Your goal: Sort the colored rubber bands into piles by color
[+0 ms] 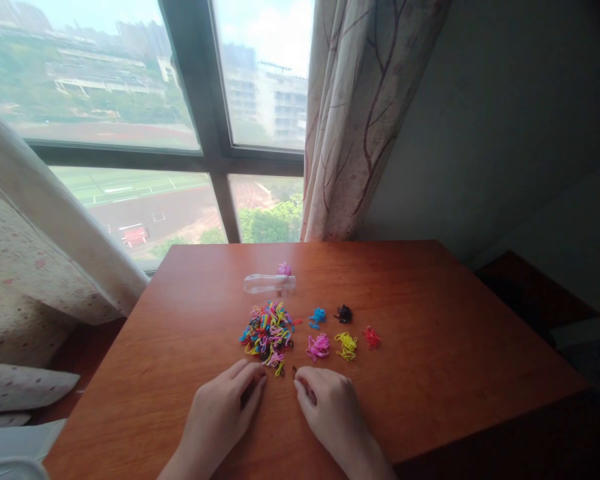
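A mixed heap of small colourful bands (267, 333) lies on the wooden table. My left hand (230, 403) rests at the heap's near edge, thumb and fingertips pinched together; what they hold, if anything, is too small to tell. My right hand (330, 407) is right of it, its fingertips closed on a small dark band (295, 371). Beyond and to the right lie separate little piles: blue (317, 317), black (344, 314), pink (319, 346), yellow (347, 346) and red (372, 337).
Behind the heap a clear plastic bottle (267, 284) lies on its side, with a pink item (285, 269) just behind it. The table (430, 373) stands against a window with curtains (350, 120) on both sides.
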